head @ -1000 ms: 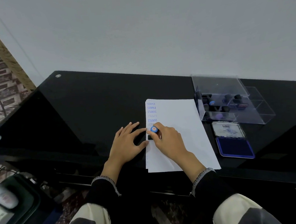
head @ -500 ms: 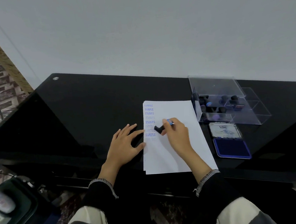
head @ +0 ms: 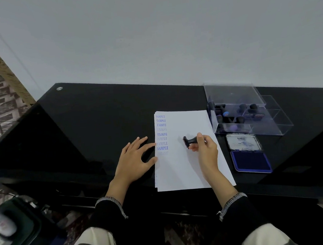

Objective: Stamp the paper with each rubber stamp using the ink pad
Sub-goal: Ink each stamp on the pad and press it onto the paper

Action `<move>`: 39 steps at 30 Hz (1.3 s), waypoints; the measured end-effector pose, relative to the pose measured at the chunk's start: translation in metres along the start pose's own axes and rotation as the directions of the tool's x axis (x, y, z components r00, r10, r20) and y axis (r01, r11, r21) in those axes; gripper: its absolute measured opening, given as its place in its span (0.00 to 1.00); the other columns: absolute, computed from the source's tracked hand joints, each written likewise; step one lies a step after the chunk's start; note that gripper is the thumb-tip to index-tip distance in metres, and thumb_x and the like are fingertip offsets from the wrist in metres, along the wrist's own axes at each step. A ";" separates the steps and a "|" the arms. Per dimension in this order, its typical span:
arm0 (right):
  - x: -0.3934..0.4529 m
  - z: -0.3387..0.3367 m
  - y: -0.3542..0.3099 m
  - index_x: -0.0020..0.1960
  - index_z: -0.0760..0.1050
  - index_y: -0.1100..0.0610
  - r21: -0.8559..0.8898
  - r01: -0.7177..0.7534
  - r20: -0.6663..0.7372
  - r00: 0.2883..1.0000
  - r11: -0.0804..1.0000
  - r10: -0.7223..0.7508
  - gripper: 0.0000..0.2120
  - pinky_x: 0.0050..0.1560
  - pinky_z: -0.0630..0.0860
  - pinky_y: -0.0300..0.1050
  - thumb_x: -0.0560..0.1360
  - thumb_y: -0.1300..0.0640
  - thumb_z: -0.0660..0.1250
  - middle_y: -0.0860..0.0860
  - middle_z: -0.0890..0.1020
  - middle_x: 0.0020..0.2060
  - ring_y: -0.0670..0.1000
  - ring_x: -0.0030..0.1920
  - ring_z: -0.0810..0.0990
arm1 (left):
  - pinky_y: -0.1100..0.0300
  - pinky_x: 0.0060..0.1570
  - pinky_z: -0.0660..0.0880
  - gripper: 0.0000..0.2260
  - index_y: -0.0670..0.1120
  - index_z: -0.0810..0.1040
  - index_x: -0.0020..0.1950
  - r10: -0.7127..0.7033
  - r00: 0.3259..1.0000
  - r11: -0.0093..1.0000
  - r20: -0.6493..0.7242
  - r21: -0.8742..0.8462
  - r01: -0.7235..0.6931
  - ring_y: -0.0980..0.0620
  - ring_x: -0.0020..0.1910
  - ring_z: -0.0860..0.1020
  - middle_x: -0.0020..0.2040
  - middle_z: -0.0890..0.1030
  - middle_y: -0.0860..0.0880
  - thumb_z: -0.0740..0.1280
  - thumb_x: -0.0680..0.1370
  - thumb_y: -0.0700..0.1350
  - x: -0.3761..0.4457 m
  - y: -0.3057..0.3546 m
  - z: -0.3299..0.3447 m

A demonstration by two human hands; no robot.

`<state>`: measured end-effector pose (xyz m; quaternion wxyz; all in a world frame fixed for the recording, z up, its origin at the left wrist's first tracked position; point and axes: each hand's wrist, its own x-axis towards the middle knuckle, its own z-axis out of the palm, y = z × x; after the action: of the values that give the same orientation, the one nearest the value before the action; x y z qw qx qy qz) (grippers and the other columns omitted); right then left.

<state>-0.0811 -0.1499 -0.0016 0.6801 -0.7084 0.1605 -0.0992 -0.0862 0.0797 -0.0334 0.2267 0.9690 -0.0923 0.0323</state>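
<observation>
Right hand [head: 205, 148] grips a black rubber stamp [head: 189, 141] by its handle, tilted sideways above the middle of the paper [head: 186, 164]. Left hand [head: 134, 160] lies flat with fingers spread, fingertips on the paper's left edge beside the column of blue SAMPLE prints [head: 161, 134]. Just right of the paper sits the open ink pad [head: 251, 161], in front of the clear stamp box [head: 245, 115].

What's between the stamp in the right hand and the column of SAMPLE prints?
Head view: only bare white paper between the stamp held by the right hand and the SAMPLE prints.
</observation>
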 end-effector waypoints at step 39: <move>0.005 -0.177 -0.026 0.50 0.68 0.58 -0.785 0.350 0.252 0.934 0.511 -0.253 0.08 0.34 0.69 0.47 0.81 0.53 0.57 0.52 0.76 0.35 0.55 0.35 0.75 | 0.61 0.74 0.41 0.33 0.51 0.60 0.77 0.297 0.952 0.955 0.076 -0.024 -0.296 0.56 0.77 0.54 0.77 0.62 0.54 0.33 0.78 0.58 0.019 0.168 0.083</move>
<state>-0.1373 -0.3157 0.0339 0.2536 -0.9625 0.0263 -0.0929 -0.0987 -0.1078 -0.0329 0.2215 0.9433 -0.2456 0.0273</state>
